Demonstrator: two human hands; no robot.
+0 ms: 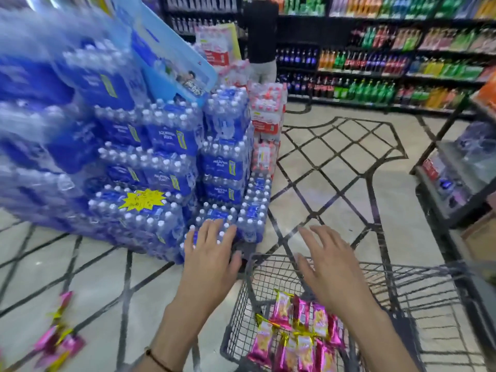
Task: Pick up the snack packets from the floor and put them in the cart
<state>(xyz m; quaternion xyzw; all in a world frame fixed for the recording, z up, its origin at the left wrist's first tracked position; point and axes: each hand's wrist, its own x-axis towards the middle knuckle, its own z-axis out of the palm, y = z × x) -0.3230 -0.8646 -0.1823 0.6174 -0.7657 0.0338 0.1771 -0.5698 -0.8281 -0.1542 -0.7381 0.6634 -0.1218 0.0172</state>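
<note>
Several pink and gold snack packets (298,336) lie in the grey wire cart (241,304) at the bottom centre. More pink snack packets (57,336) lie on the tiled floor at the bottom left, blurred. My left hand (212,253) hovers with straight, spread fingers just left of the cart's front corner, holding nothing. My right hand (327,267) is held out above the cart's basket, fingers spread and empty.
A tall stack of shrink-wrapped water bottle packs (171,167) stands close ahead on the left. Drink shelves (375,63) line the back wall, where a person (261,38) stands. A metal rack (456,178) is at the right. Open tiled floor (335,162) lies ahead.
</note>
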